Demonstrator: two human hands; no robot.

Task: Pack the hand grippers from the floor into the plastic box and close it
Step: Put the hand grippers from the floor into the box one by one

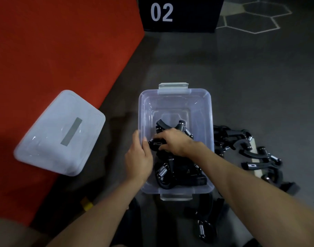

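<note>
dim indoor light | soft focus | wide-angle edge bending | faint glare on lid (60, 132)

plastic box (176, 97) open, part filled | right hand (172, 139) on hand gripper (157, 143) inside | left hand (138, 157) grips box wall

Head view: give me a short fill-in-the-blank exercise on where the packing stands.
1. The lid lies partly on the ____ mat.
2. The right hand reaches inside the ____.
3. The left hand steadies the box at its ____ wall.
4. Unpacked grippers lie on the floor on the person's ____.

Missing: red; box; left; right
</note>
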